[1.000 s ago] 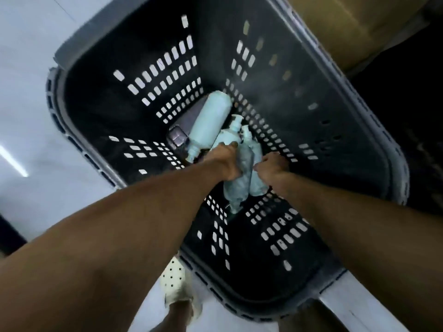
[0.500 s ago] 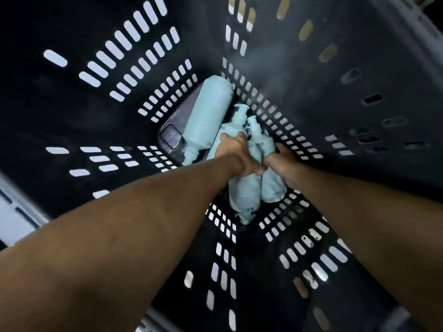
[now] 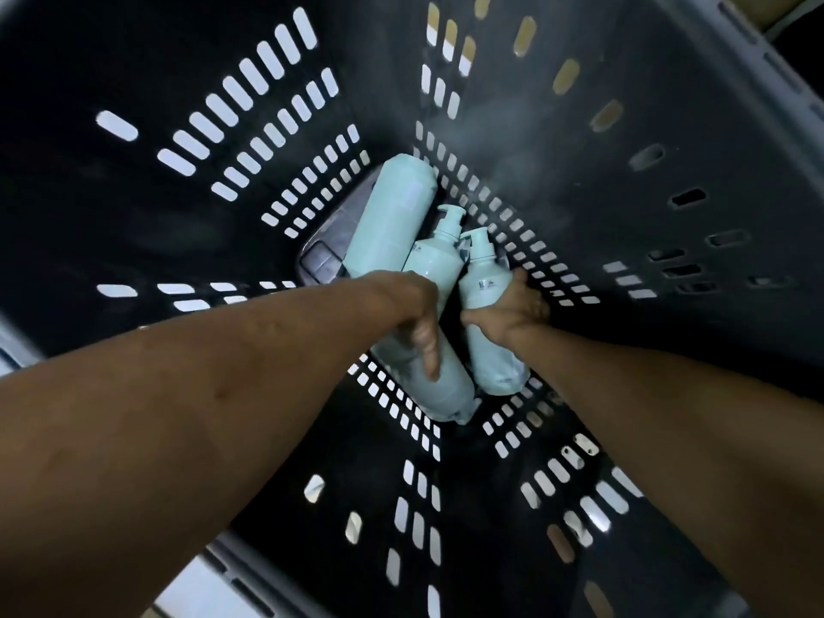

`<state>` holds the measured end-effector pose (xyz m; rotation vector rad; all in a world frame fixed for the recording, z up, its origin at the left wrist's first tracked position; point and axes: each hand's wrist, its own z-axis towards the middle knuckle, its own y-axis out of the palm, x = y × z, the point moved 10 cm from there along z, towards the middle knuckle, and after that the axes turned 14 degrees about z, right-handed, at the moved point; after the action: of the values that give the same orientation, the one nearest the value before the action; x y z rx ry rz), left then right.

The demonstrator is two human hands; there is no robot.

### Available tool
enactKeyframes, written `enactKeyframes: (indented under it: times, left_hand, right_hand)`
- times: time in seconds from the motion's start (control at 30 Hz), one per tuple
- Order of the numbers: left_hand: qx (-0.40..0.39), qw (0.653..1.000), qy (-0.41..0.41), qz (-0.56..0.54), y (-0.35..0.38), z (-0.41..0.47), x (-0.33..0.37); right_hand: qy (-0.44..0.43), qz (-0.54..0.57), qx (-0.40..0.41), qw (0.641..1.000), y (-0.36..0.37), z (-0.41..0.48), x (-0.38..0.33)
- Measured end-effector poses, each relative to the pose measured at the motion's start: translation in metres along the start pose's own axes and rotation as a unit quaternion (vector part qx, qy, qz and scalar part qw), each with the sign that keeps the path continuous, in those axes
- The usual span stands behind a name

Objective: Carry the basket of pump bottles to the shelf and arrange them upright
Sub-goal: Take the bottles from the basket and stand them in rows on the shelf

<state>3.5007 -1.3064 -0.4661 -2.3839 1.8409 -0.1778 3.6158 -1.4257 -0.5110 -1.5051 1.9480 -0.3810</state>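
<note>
I look straight down into a deep dark grey slotted basket [image 3: 624,127]. Several pale teal pump bottles lie at its bottom. My left hand [image 3: 414,314] grips one bottle [image 3: 441,390], thumb laid along its side; its pump end points away from me. My right hand [image 3: 512,305] grips a second bottle [image 3: 484,278] just to the right, fingers curled round its middle. A third, larger bottle [image 3: 392,220] lies loose behind my left hand, base pointing away.
A dark flat packet [image 3: 321,260] lies under the large bottle on the basket floor. The basket's walls rise steeply on all sides. Pale floor [image 3: 191,591] shows past the near rim at bottom left.
The camera has come closer into the basket. My right hand has shifted up round the right bottle, and the two gripped bottles have moved slightly apart.
</note>
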Motion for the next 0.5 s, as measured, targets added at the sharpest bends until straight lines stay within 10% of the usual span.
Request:
enactKeyframes:
  times: [0.13,0.33,0.5]
  left_hand:
    - [0.069,0.993,0.010,0.090,0.018,-0.001,0.017]
    - [-0.039,0.998,-0.012,-0.047,0.050,-0.011,0.042]
    - [0.051,0.991,0.002,-0.122,0.036,-0.044,0.038]
  right_hand:
    - [-0.039,0.045,0.002,0.998,-0.009,-0.021,-0.003]
    - [-0.139,0.054,-0.012,0.989,-0.033,-0.055,-0.036]
    - [-0.168,0.077,-0.011,0.983,-0.063,-0.090,-0.056]
